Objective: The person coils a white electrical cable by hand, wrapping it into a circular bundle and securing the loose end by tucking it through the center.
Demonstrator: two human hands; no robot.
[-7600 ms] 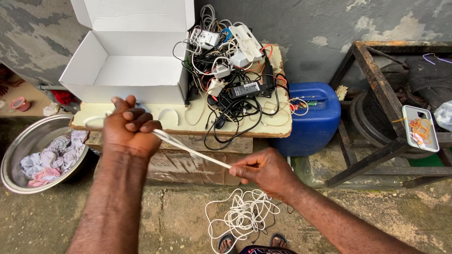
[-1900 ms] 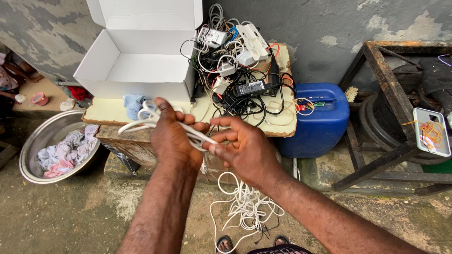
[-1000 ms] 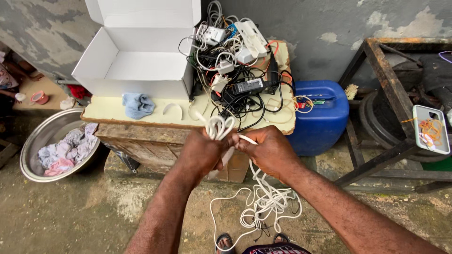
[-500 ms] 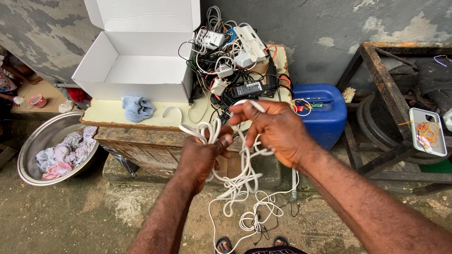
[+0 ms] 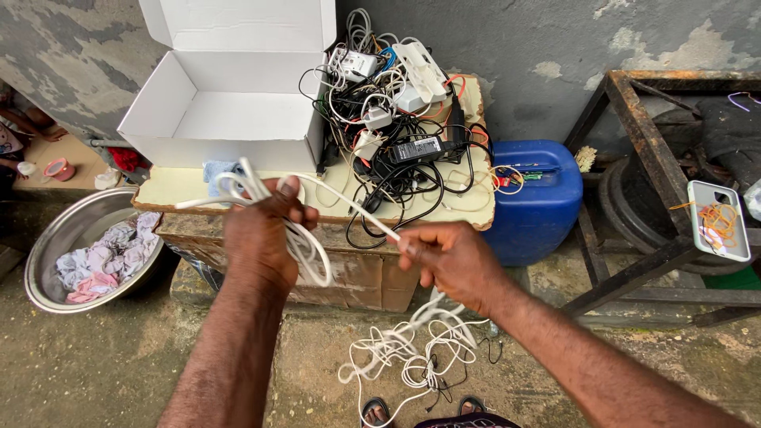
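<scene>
My left hand [image 5: 258,234] is closed around several loops of a white cable [image 5: 305,246], held up in front of the wooden table [image 5: 182,189]. A straight stretch of the same cable runs from that hand to my right hand [image 5: 448,261], which pinches it between the fingers. Below my right hand the cable drops to a loose tangle [image 5: 408,361] on the concrete floor, just ahead of my sandalled feet [image 5: 380,410].
An open white box [image 5: 230,119], a blue cloth [image 5: 216,171] and a heap of black and white chargers and cables [image 5: 396,103] sit on the table. A blue jerrycan [image 5: 539,198] stands to its right, a rusty metal frame [image 5: 634,198] with a phone [image 5: 717,218] beyond, a metal basin [image 5: 47,261] of clothes at left.
My left hand has swung left with the coil, and my right hand has dropped lower, drawing a length of cable straight between them. More cable lies on the floor.
</scene>
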